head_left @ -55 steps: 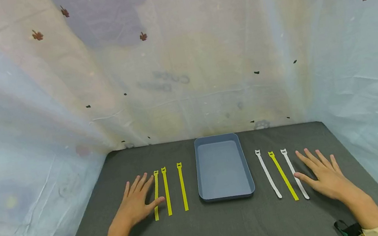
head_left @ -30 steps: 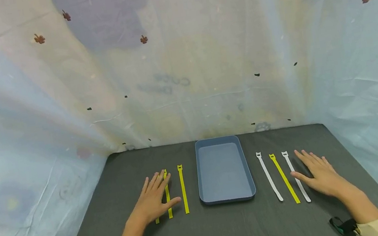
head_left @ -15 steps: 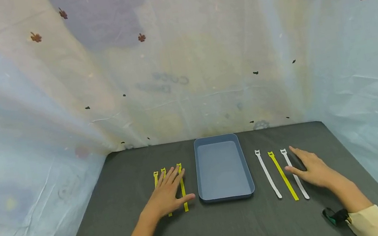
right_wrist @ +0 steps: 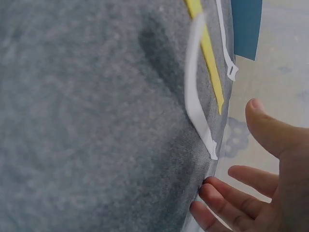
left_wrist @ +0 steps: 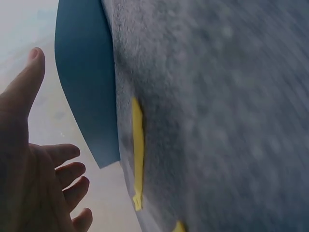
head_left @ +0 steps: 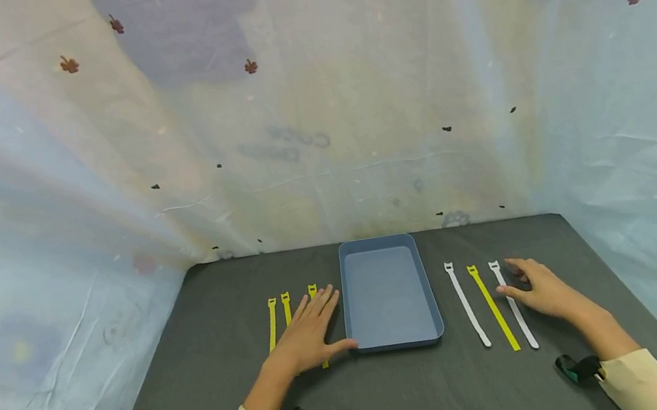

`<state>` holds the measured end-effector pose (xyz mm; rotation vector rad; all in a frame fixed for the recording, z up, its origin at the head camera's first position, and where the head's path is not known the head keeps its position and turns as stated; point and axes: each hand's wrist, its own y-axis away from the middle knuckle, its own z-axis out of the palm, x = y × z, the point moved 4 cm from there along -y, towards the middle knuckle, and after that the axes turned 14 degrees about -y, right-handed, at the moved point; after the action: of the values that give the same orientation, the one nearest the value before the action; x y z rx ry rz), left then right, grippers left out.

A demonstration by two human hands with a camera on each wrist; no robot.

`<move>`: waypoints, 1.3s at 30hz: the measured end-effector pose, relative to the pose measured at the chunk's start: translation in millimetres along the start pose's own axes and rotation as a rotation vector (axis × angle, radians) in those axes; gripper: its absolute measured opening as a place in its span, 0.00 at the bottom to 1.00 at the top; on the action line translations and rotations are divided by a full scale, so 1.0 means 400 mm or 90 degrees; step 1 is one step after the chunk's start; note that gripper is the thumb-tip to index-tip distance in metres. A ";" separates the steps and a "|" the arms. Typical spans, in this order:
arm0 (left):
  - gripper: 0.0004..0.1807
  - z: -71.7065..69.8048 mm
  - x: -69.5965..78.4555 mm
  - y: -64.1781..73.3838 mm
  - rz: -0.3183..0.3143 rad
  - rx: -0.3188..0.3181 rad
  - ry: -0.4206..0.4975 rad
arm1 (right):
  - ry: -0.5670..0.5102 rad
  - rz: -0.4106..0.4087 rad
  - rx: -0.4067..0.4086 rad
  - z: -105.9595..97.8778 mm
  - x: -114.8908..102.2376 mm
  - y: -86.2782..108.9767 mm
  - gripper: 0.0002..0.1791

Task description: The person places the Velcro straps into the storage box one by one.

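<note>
In the head view my left hand [head_left: 306, 341] is spread over the rightmost of three yellow hook-and-loop cable ties, partly hiding that tie [head_left: 312, 289]. Its thumb reaches the front left corner of a blue-grey tray [head_left: 397, 347]; whether it touches cannot be told. The left wrist view shows a gap between this hand and the yellow tie [left_wrist: 138, 154]. Right of the tray lie a white tie [head_left: 465, 305], a yellow tie [head_left: 494, 308] and another white tie [head_left: 521, 321]. My right hand [head_left: 545, 289], fingers loosely bent and holding nothing, hovers by the last one.
Two more yellow ties, an outer one [head_left: 272, 321] and a middle one [head_left: 286, 305], lie left of my left hand. Dark grey cloth [head_left: 398, 402] covers the table. A pale patterned curtain [head_left: 354, 122] hangs behind and along both sides.
My left hand has swept right across the yellow ties to the tray's edge. My right hand has shifted slightly left, its fingers now more bent. The ties and tray have stayed put.
</note>
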<state>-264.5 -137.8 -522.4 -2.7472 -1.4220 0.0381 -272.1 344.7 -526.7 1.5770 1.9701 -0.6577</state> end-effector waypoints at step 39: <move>0.69 0.010 0.051 -0.042 -0.001 -0.052 0.025 | -0.084 0.110 0.045 -0.003 0.035 -0.064 0.14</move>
<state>-266.5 -111.5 -525.4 -2.7942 -1.4483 -0.0745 -299.8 350.3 -533.9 1.6779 1.7105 -0.7480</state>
